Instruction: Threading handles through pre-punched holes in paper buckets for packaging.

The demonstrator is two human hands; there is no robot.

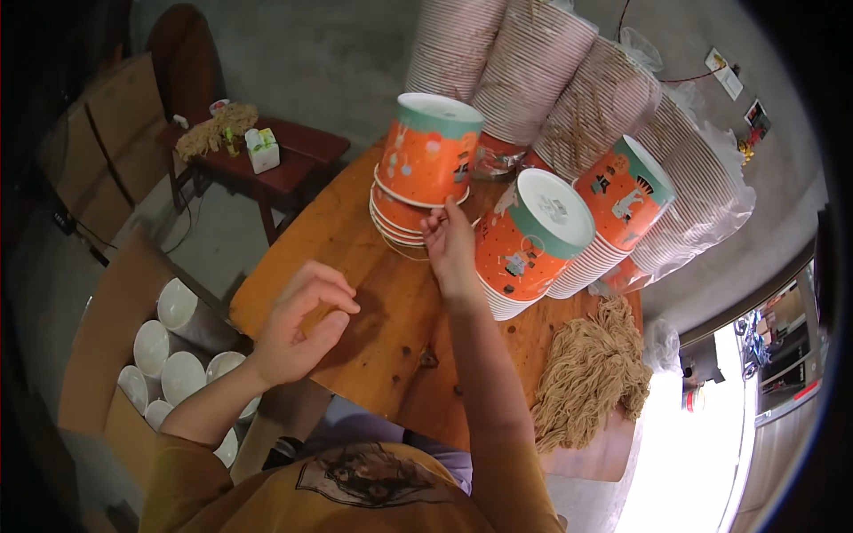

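Observation:
Upside-down orange paper buckets with green bands stand nested on the wooden table (355,311). At the left stack, my right hand (451,240) has its fingers closed at the rim of the top paper bucket (426,160); the exact grip is partly hidden. That bucket sits higher than the several rims (395,233) below it. A thin line curves round the stack's foot. My left hand (302,324) hovers over the table's left part, fingers curved and apart, holding nothing. Right of my right hand are two more bucket stacks, a front one (533,235) and one behind it (625,195).
Tall plastic-wrapped stacks of buckets (533,67) line the table's back. A hank of tan yarn (593,377) lies at the right edge. Lower left, a cardboard box (102,355) holds several white-mouthed buckets (184,373). Beyond is a dark red bench (306,151) with more yarn (218,131).

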